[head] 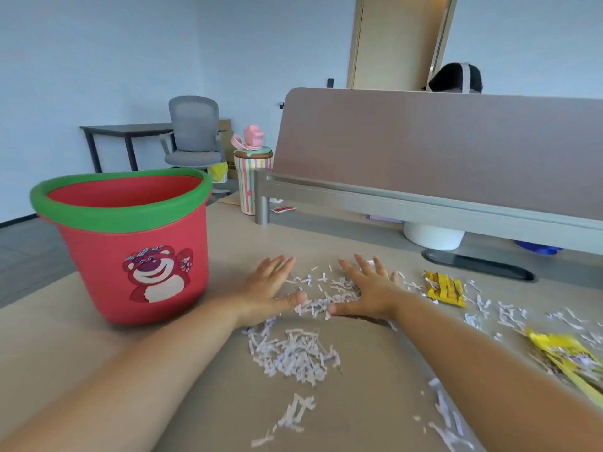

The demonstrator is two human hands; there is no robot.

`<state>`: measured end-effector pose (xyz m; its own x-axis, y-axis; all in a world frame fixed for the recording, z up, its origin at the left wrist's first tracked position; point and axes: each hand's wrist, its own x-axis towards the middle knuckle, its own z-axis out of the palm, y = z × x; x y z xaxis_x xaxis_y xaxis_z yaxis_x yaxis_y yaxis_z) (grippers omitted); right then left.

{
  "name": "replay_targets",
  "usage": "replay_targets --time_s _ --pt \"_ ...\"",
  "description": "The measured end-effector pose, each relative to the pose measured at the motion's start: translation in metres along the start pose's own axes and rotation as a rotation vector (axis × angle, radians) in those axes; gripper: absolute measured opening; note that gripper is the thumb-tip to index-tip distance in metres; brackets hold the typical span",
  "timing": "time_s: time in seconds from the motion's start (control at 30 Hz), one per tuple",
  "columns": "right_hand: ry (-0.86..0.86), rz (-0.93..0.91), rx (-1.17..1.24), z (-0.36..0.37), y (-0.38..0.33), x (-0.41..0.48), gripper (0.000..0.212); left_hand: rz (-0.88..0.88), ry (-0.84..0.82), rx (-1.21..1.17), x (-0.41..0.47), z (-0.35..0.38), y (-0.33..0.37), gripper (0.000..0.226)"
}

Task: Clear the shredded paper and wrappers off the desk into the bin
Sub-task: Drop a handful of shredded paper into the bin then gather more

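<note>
The bin (130,243) — a red bucket with a green rim and a pink bear printed on its side — stands upright on the desk at left, its inside bare as far as shows. White shredded paper (293,353) lies strewn over the desk in loose heaps. Two yellow wrappers lie at right — one crumpled (445,288), one (561,353) nearer among shreds.

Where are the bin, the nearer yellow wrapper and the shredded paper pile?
bin (169,223): head view, on its red wall.
nearer yellow wrapper (561,350): head view, on its crumpled middle.
shredded paper pile (293,353): head view, pile centre.
</note>
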<state>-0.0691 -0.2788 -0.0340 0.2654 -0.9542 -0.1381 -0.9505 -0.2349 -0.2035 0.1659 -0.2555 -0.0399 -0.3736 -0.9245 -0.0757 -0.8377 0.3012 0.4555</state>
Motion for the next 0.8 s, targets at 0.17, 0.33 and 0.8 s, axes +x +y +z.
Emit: replay_targets --time_s 0.17,0.33,0.8 --pt "-0.075 -0.167 -0.024 0.001 -0.005 0.016 0.094 0.13 -0.111 0.022 0.023 -0.006 0.006 0.13" --pt "-0.167 -0.295 0.163 -0.001 -0.007 -0.021 0.101 0.221 -0.264 0.02 -0.009 -0.009 0.008 0.133" --pt "0.281 -0.259 0.096 0.04 -0.043 -0.112 0.104 0.219 0.094 0.291 -0.075 0.032 0.037 0.067"
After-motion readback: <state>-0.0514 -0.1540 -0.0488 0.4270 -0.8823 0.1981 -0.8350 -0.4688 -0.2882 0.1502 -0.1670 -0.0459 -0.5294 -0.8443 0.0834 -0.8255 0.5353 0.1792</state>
